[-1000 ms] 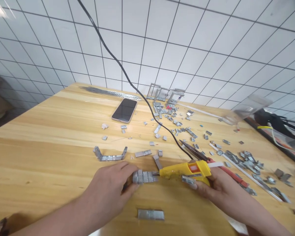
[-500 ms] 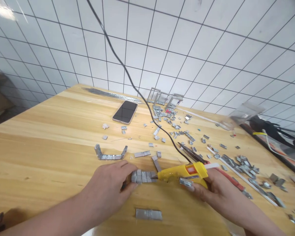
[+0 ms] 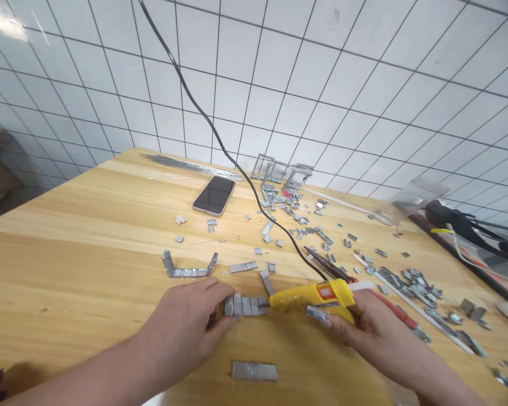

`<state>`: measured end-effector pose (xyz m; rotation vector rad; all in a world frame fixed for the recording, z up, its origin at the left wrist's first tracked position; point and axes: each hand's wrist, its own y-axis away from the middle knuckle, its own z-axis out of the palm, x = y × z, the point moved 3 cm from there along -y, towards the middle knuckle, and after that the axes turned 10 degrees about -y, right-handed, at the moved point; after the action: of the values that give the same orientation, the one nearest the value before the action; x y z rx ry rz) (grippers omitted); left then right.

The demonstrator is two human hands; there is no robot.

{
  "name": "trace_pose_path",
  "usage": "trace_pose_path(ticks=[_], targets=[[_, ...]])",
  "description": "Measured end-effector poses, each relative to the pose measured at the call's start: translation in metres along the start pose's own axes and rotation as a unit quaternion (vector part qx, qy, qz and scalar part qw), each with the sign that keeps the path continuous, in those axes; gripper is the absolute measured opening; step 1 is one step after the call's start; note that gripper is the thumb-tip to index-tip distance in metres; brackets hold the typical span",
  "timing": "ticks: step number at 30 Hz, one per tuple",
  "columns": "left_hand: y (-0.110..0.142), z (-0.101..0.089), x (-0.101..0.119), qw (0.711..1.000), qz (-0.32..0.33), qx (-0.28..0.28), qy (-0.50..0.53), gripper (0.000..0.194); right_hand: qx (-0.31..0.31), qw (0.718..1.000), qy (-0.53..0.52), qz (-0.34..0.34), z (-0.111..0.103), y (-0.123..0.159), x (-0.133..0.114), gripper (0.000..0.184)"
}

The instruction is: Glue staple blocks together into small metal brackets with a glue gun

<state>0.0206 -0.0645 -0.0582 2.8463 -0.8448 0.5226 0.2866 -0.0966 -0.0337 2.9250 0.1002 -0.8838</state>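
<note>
I read this as gluing: left grip (image 3: pixel 188 318) pinching metal strip (image 3: pixel 246 305) over the surface (image 3: pixel 88 254), right grip (image 3: pixel 375 321) holding glue gun (image 3: pixel 300 295) plus metal piece (image 3: pixel 317 313), nozzle (image 3: pixel 266 303) at strip's right end; next move needs both steady.

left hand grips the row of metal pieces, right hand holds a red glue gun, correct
The glue gun in the right hand is yellow, not red, as the head view shows; the left hand does grip the row of metal pieces.
</note>
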Motion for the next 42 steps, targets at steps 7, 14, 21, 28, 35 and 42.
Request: trace_pose_path(ticks=[7, 14, 21, 28, 35, 42], targets=[[0.001, 0.0, -0.001, 1.0, 0.001, 0.012, 0.005, 0.009, -0.036, 0.999, -0.041, -0.004, 0.003, 0.001, 0.007, 0.027], [0.0, -0.001, 0.001, 1.0, -0.009, 0.001, 0.001, 0.01, -0.034, 0.999, -0.031, 0.009, 0.002, 0.001, 0.008, 0.027], [0.001, -0.002, 0.002, 1.0, -0.009, -0.003, 0.004, 0.013, -0.071, 0.992, -0.099, -0.027, 0.0, -0.001, -0.014, 0.023], [0.0, -0.003, 0.003, 1.0, -0.006, 0.0, -0.002, 0.014, 0.015, 0.999, -0.041, 0.015, -0.001, 0.003, -0.014, 0.026], [0.001, -0.003, 0.003, 1.0, -0.009, -0.002, -0.008, 0.014, 0.025, 0.992, -0.119, 0.031, -0.001, 0.004, -0.017, 0.025], [0.0, -0.003, 0.004, 1.0, -0.012, -0.006, -0.009, 0.013, 0.008, 0.992, -0.127, 0.023, 0.004, 0.003, -0.017, 0.024]])
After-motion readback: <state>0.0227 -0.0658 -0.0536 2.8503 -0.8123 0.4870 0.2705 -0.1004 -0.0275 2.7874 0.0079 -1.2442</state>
